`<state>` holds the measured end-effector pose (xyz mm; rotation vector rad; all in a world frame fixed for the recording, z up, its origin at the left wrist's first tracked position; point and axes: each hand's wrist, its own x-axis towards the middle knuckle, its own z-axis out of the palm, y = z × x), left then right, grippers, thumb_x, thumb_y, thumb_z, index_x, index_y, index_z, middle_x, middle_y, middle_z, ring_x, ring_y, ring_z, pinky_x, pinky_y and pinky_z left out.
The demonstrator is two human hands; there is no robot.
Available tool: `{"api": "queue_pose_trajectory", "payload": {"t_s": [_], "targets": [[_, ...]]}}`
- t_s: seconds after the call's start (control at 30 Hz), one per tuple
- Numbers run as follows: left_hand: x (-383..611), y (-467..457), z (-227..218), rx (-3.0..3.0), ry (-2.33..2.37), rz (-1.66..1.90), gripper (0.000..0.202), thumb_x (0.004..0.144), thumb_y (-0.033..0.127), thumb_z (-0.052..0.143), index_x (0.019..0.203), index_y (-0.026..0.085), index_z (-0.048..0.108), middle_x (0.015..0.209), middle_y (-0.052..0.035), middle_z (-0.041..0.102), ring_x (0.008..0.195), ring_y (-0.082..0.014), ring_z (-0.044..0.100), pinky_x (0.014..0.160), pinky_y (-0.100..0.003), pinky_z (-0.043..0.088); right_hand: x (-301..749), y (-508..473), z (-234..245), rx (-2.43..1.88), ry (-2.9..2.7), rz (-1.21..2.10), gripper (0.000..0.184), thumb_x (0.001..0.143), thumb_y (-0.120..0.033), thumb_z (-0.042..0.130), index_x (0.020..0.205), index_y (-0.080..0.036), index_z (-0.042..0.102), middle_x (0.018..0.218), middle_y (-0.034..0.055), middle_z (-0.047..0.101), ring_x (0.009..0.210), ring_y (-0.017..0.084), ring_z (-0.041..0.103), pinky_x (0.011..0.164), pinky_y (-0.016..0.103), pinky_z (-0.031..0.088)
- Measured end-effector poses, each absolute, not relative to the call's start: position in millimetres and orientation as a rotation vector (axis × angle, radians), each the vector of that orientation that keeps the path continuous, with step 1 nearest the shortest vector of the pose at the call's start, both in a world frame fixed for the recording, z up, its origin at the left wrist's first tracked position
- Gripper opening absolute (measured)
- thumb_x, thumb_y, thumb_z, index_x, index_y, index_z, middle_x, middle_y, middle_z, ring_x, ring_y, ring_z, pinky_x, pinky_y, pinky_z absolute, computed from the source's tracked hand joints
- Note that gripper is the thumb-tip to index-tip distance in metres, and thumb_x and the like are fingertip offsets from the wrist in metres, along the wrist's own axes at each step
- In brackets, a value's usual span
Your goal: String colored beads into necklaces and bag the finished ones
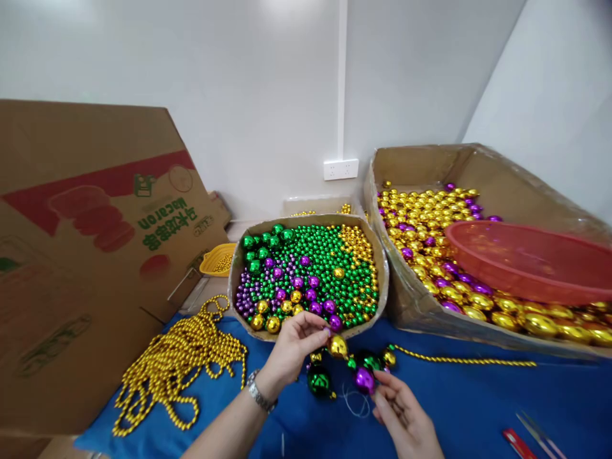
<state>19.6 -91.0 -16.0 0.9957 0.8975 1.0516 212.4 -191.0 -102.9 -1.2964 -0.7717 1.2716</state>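
My left hand [296, 344], with a metal-banded watch [261, 390] on its wrist, pinches a beaded strand beside a large gold bead [338, 346]. My right hand [401, 411] has thumb and fingertips closed at a large purple bead [364, 380] of the same strand. Small green beads and a large dark green bead [369, 360] lie between the hands. Another large green bead [319, 380] hangs below my left fingers. A loop of clear thread [356, 403] shows on the blue cloth under the strand. Fingertips partly hide where the strand is gripped.
An open carton [236, 280] of green, purple and gold beads stands ahead. At right, a big box [377, 210] of gold and purple beads holds a red basin [526, 261]. Gold bead strings [182, 357] lie left. A red-handled tool [519, 444] and tweezers [540, 435] lie front right.
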Motion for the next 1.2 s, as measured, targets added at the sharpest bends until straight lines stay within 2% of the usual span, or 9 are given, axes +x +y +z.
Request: {"api": "queue_pose_trajectory", "payload": {"t_s": [0.27,0.4,0.5,0.57,0.67,0.77,0.93,1.07,1.2], "targets": [[44,-114,-23,1.437,0.884,0.918,0.014,0.079,0.03,0.067,0.078,0.016,0.067,0.095,-0.0088,0.069,0.083,-0.0182,0.063,0.074,-0.028,0.048,234,-210,-123,-1.461,-1.024,1.265,0.039,0.078,-0.05,0.06,0.105,-0.021,0.063,0.08,0.0047,0.069,0.072,0.021,0.068,0.067,0.033,0.056],[55,-118,6,1.745,0.799,0.913,0.01,0.084,0.026,0.061,0.081,0.019,0.068,0.097,-0.0091,0.069,0.094,-0.0216,0.061,0.086,-0.033,0.045,252,-209,-93,-1.58,-1.305,0.923,0.028,0.082,-0.043,0.057,0.1,-0.025,0.068,0.099,0.0072,0.07,0.092,0.025,0.067,0.082,0.035,0.052],[61,-114,37,1.79,0.714,0.947,0.01,0.084,0.024,0.059,0.082,0.019,0.068,0.098,-0.0092,0.069,0.095,-0.0221,0.061,0.087,-0.034,0.045,252,-203,-60,-1.516,-1.434,0.867,0.03,0.087,-0.04,0.053,0.11,-0.025,0.066,0.105,0.0074,0.069,0.097,0.024,0.065,0.086,0.034,0.05],[64,-110,53,1.774,0.684,0.996,0.01,0.084,0.024,0.059,0.083,0.018,0.067,0.098,-0.0092,0.068,0.094,-0.0217,0.061,0.086,-0.034,0.045,246,-199,-44,-1.436,-1.504,0.914,0.031,0.089,-0.039,0.05,0.112,-0.025,0.065,0.102,0.007,0.069,0.089,0.022,0.066,0.08,0.031,0.052],[66,-105,62,1.651,0.674,1.098,0.009,0.083,0.024,0.062,0.081,0.017,0.066,0.095,-0.0083,0.068,0.092,-0.021,0.061,0.083,-0.032,0.046,239,-196,-35,-1.376,-1.535,0.98,0.029,0.092,-0.04,0.045,0.104,-0.023,0.066,0.08,0.0038,0.068,0.061,0.016,0.063,0.061,0.024,0.051],[68,-106,44,1.386,0.656,1.161,0.014,0.084,0.028,0.061,0.092,0.017,0.065,0.099,-0.0085,0.067,0.092,-0.0206,0.061,0.081,-0.032,0.048,240,-191,-30,-1.388,-1.482,0.973,0.032,0.093,-0.043,0.043,0.094,-0.02,0.065,0.062,-0.0003,0.06,0.053,0.013,0.057,0.054,0.022,0.046],[86,-127,-20,1.332,0.595,0.861,0.039,0.083,0.033,0.061,0.119,0.019,0.055,0.12,-0.0105,0.059,0.106,-0.0239,0.057,0.091,-0.035,0.044,246,-182,-11,-1.304,-1.31,1.039,0.035,0.092,-0.048,0.044,0.09,-0.018,0.063,0.056,-0.0029,0.052,0.053,0.012,0.052,0.055,0.023,0.043],[113,-147,-66,1.752,0.522,0.65,0.038,0.073,0.033,0.07,0.107,0.019,0.061,0.1,-0.0066,0.066,0.093,-0.023,0.06,0.084,-0.032,0.045,244,-183,8,-1.154,-1.142,1.129,0.033,0.091,-0.048,0.049,0.092,-0.018,0.063,0.054,-0.0034,0.047,0.051,0.011,0.046,0.051,0.023,0.04],[117,-145,-103,2.181,0.535,0.38,0.028,0.076,0.024,0.065,0.103,0.021,0.06,0.085,-0.0041,0.068,0.082,-0.0221,0.062,0.08,-0.031,0.045,262,-180,25,-1.07,-0.963,0.998,0.028,0.085,-0.046,0.06,0.097,-0.021,0.064,0.054,-0.004,0.043,0.05,0.011,0.044,0.046,0.023,0.037]]}}
